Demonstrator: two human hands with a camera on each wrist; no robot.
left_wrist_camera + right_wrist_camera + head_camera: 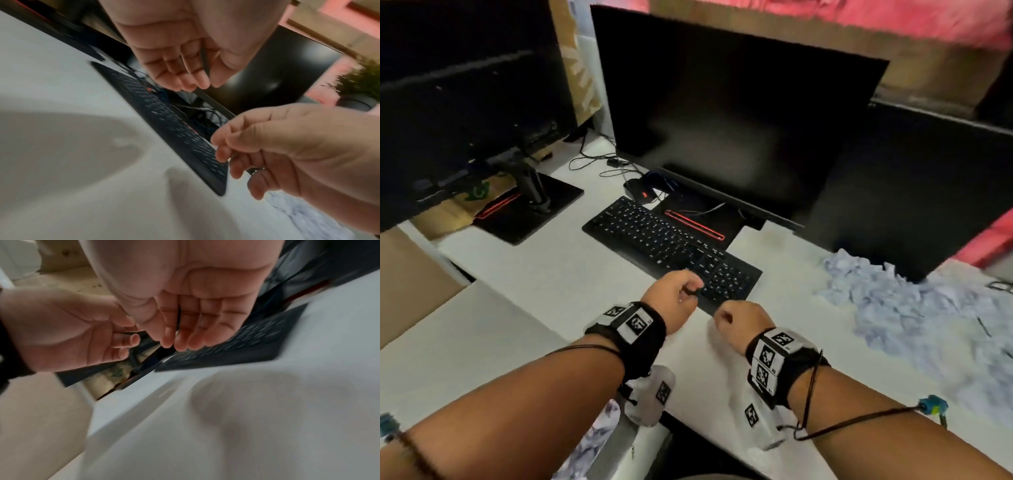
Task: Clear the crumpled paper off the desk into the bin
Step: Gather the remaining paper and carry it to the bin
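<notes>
A heap of pale blue-white crumpled paper (pixel 893 308) lies on the white desk (pixel 551 291) at the right, and shows blurred in the left wrist view (pixel 298 211). Both hands hover over the desk at the keyboard's near right corner, left of the heap. My left hand (pixel 693 291) (pixel 205 84) has its fingers curled, and thumb and fingers pinch a thin dark strip (pixel 205 63); I cannot tell what it is. My right hand (pixel 722 317) (pixel 176 344) hangs loosely curled with a bare palm. Below the desk's front edge more crumpled paper (pixel 592 442) shows, mostly hidden by my left arm.
A black keyboard (pixel 671 246) lies in front of a large dark monitor (pixel 739 120). Another monitor (pixel 465 102) stands at the left and a third (pixel 911 205) behind the paper heap. Cables (pixel 613 164) trail at the back. A cardboard box (pixel 410 274) sits at the left.
</notes>
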